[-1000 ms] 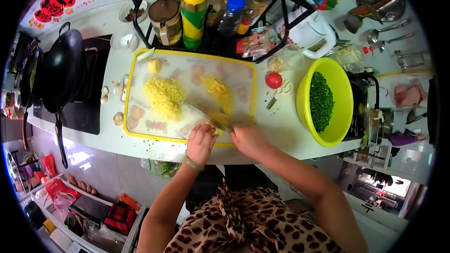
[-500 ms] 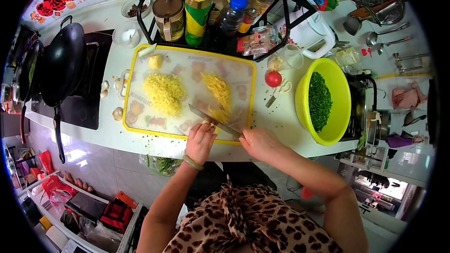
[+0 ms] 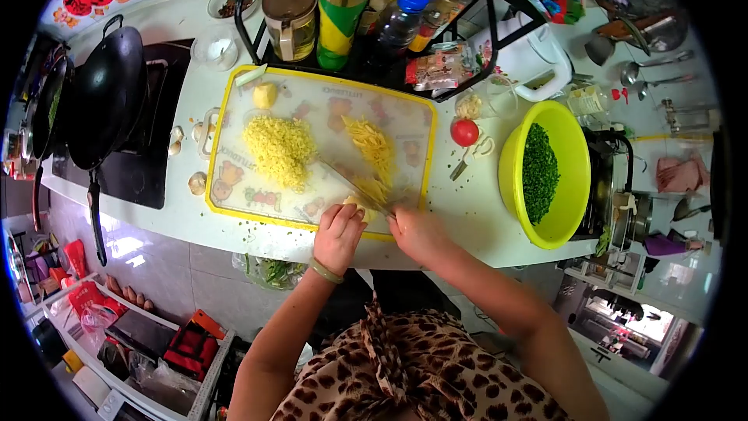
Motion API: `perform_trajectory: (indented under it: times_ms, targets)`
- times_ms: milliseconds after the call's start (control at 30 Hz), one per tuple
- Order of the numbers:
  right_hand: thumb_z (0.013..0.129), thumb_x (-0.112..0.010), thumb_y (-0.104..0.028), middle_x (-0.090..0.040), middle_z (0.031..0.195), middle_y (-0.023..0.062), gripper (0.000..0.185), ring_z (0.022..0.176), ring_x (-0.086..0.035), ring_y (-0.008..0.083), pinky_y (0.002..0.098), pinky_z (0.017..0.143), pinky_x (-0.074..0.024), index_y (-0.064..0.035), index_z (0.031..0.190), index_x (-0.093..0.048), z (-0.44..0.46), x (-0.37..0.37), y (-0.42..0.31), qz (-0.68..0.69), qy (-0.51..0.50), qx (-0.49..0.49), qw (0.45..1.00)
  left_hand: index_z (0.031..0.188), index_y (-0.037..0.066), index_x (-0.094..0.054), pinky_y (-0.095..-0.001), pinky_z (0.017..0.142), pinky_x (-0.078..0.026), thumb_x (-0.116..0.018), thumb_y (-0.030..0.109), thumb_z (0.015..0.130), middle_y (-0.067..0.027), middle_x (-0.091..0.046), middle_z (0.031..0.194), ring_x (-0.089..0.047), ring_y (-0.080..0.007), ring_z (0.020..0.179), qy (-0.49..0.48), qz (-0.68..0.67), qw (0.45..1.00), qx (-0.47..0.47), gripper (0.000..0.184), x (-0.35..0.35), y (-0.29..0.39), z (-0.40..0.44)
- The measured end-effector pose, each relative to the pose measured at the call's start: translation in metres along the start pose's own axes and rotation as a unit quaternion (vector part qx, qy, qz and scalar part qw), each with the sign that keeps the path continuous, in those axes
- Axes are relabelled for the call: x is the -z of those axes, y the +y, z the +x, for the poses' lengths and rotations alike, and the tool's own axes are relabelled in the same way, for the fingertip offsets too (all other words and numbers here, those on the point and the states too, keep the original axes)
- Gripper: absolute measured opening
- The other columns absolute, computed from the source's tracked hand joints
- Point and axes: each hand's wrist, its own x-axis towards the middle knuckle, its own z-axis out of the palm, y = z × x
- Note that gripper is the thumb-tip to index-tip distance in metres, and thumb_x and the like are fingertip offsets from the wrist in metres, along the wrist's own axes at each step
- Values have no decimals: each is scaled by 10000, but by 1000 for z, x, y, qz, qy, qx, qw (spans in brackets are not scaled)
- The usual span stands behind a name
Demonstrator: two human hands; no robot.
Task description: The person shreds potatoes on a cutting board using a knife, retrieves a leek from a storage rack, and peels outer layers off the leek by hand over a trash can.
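At lower centre of the cutting board (image 3: 274,217), the left hand (image 3: 340,235) is steadying a partly cut yellow piece (image 3: 360,205) under the knife (image 3: 348,182) that the right hand (image 3: 421,235) is gripping, with shreds (image 3: 369,144) and a minced pile (image 3: 280,152) lying above and one chunk (image 3: 265,95) sitting uncut at upper left.

The knife (image 3: 352,184), its dark blade seen nearly edge-on, slants across the board (image 3: 409,148), handle end in the right hand (image 3: 421,235), far end toward the mince (image 3: 279,153); the piece (image 3: 358,207), pale yellow and partly hidden, lies under the left hand (image 3: 338,235), against the blade; the shreds (image 3: 369,144), yellow and thin, form a loose strip beyond the knife; the mince, pale yellow and fine, is heaped to their left; a blocky yellow chunk (image 3: 265,95) rests near the board's far left corner.
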Motion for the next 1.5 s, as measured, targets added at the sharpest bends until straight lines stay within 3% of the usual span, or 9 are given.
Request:
perform_trajectory:
  times_ms: [167, 333, 667, 967, 1033, 1133, 1367, 1433, 1500]
  targets:
    - [889, -538, -217, -605, 697, 192, 200, 654, -591, 397, 493, 601, -458, -20, 854, -542, 0, 18, -1, 53, 20, 21, 998, 981, 35, -637, -380, 831, -471, -729, 35, 676, -93, -573, 1072, -538, -307, 993, 14, 0, 1000, -6, 318, 1, 0, 2]
    - [871, -511, -175, -632, 732, 190, 175, 722, -618, 392, 487, 630, -481, -16, 848, -578, -23, 52, -14, -33, -62, 15, 997, 981, 28, -634, -389, 827, -469, -729, 37, 678, -102, -572, 1070, -537, -317, 990, 19, -9, 1000, -8, 317, 1, 1, 2]
    - [849, -493, -132, -640, 718, 190, 143, 700, -635, 382, 490, 634, -488, -8, 854, -565, -17, 33, -11, -59, -74, 12, 995, 987, 34, -633, -358, 851, -477, -711, 68, 693, -74, -554, 1094, -519, -280, 1015, -3, -1, 1000, -5, 307, -2, -2, 0]
    - [884, -502, -191, -636, 724, 181, 174, 683, -628, 378, 490, 623, -488, -28, 838, -541, 2, 12, 1, 22, 27, 5, 999, 946, 33, -627, -377, 828, -472, -734, 40, 669, -87, -567, 1051, -538, -305, 986, 16, -5, 1000, -14, 296, -2, -2, 3]
    - [878, -510, -194, -638, 751, 190, 180, 715, -627, 381, 487, 636, -487, -21, 855, -555, -5, 29, -9, 18, -27, -11, 999, 950, 32, -625, -381, 829, -470, -734, 39, 673, -90, -565, 1056, -538, -309, 988, 14, -6, 1000, -9, 297, 1, -1, -1]
    - [890, -531, -221, -602, 672, 189, 217, 658, -595, 393, 501, 607, -458, -11, 836, -547, -16, 45, -13, -3, -36, 30, 999, 974, 34, -631, -365, 845, -479, -722, 67, 693, -87, -551, 1083, -532, -294, 1003, -2, -1, 1000, -15, 297, 1, -3, 1]
    - [890, -525, -217, -606, 667, 184, 208, 645, -597, 398, 498, 599, -462, -17, 836, -546, -23, 44, -10, -46, -69, 16, 996, 962, 28, -631, -365, 846, -479, -720, 71, 692, -91, -556, 1077, -528, -297, 1006, -2, 3, 1000, -13, 287, 0, -3, 1]
    - [848, -468, -115, -639, 740, 200, 150, 717, -632, 387, 486, 637, -490, -1, 878, -560, -19, 43, -13, -78, -98, 0, 992, 960, 28, -631, -365, 846, -479, -719, 72, 691, -90, -556, 1076, -528, -297, 1006, 0, 4, 1000, -8, 287, -1, -3, 1]
    - [853, -469, -117, -637, 733, 202, 146, 713, -633, 385, 487, 630, -489, -1, 877, -554, -12, 31, -11, -70, -91, -2, 993, 959, 32, -632, -363, 846, -480, -719, 72, 689, -87, -556, 1074, -527, -295, 1008, 1, -4, 1000, -8, 286, -1, -3, 1]
